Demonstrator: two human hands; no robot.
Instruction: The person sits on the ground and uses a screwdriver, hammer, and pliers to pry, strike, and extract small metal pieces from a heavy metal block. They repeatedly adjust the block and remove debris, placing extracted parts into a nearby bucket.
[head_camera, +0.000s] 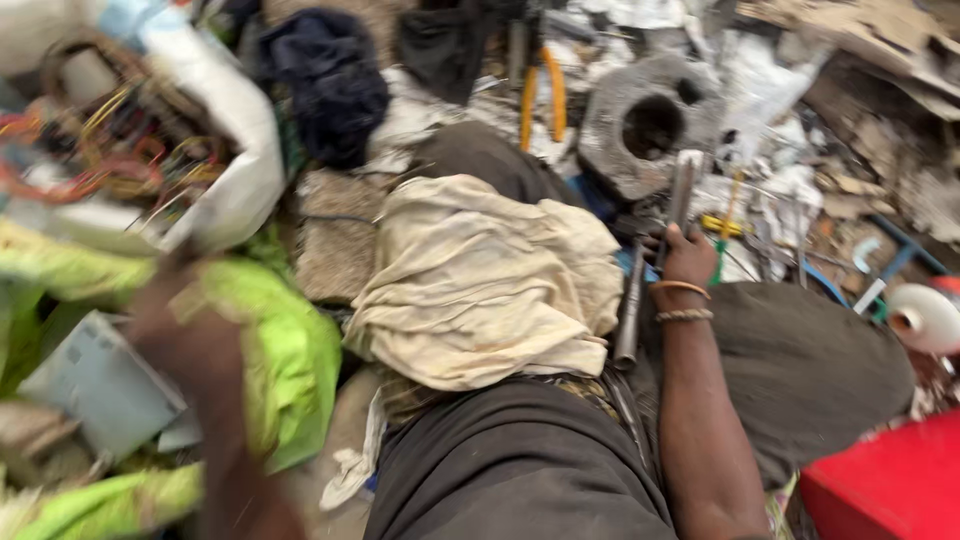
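Observation:
My right hand (688, 258), with two bangles on the wrist, is closed around a grey metal bar (683, 185) that points up and away from me. A darker metal pipe (628, 310) lies just left of that hand, along a cream cloth (480, 280) draped over my lap. My left hand (190, 330) is blurred by motion at the lower left. It is over a bright green bag (290, 350) and next to a flat grey box (100, 385). I cannot tell whether it grips the box.
A grey ring-shaped block (645, 120) and orange-handled pliers (540, 95) lie ahead among scrap. A white sack of tangled wires (120, 140) is at the upper left, with a dark blue cloth (330, 80) beside it. A red box (890, 480) and a white spool (925, 318) are at the right.

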